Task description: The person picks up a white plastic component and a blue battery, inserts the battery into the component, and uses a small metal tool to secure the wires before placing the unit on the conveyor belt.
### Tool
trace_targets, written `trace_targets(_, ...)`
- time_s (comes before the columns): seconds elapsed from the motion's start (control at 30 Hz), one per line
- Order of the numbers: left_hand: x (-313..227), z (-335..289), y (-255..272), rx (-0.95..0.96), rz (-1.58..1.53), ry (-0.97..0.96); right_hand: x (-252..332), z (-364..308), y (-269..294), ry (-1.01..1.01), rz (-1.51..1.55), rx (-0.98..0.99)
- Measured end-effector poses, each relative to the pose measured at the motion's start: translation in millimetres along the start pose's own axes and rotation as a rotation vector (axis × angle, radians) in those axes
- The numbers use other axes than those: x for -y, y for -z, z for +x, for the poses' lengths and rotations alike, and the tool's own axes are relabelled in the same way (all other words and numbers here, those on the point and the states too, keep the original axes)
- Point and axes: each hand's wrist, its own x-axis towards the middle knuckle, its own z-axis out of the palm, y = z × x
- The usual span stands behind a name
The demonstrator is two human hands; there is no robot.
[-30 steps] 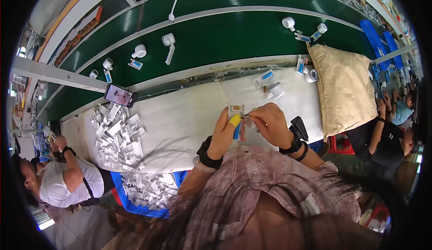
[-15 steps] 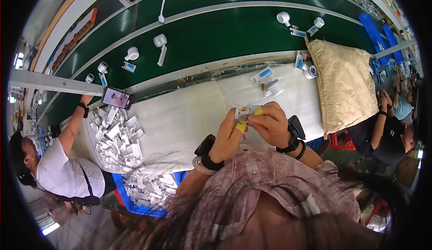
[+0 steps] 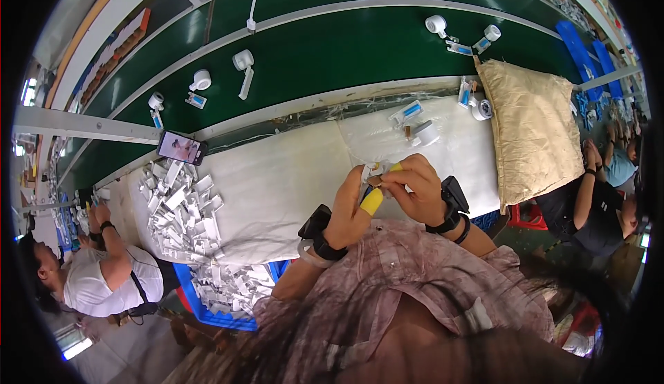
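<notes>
Both my hands meet over the near edge of the work surface, pinching a small white plastic part (image 3: pixel 374 170) between them. My left hand (image 3: pixel 349 212), a yellow cover on its thumb, has its fingers closed round the left side of the part. From the right, my right hand (image 3: pixel 417 189) presses fingertips and thumb together at a small brownish piece on it; yellow also shows on that hand. Fingers hide much of the part. Just beyond lie a round white plastic housing (image 3: pixel 425 133) and a clear-and-white piece with a blue insert (image 3: pixel 407 111).
A heap of white plastic pieces (image 3: pixel 181 207) lies left, above a blue crate (image 3: pixel 223 320) of similar pieces. A phone (image 3: pixel 181 147) stands behind the heap. A stuffed tan sack (image 3: pixel 532 131) fills the right. Green conveyor (image 3: pixel 311 55) carries white units. Co-workers sit at both sides.
My left thumb has shifted, showing more of its yellow cover; both hands stay on the part. The co-worker at left has drawn an arm back from the conveyor, and the leftmost unit there is gone.
</notes>
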Motion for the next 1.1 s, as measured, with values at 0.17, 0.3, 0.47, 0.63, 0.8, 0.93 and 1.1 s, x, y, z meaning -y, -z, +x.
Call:
trace_targets(0.17, 6, 1, -1, -0.024, 0.105, -0.081, -1, 1, 0, -0.039, 0.028, 0.038)
trace_targets(0.3, 5, 1, 1, -0.026, 0.087, -0.022, -5, -1, -2, -0.040, 0.045, 0.046)
trace_targets(0.47, 12, 6, 1, -0.125, 0.197, -0.087, -10, -3, -12, -0.071, 0.036, 0.010)
trace_targets(0.63, 21, 17, 9, -0.202, 0.171, 0.080, -23, -5, -31, -0.057, -0.012, -0.005)
trace_targets(0.8, 36, 52, 50, -0.109, 0.120, 0.240, -66, 16, -27, -0.125, 0.027, 0.147)
trace_targets(0.93, 55, 118, 117, -0.204, 0.065, 0.119, -147, 22, -8, -0.355, -0.237, 0.238)
trace_targets(1.1, 124, 198, 229, -0.492, 0.495, -0.019, -226, 16, 4, -0.066, -0.634, 0.400)
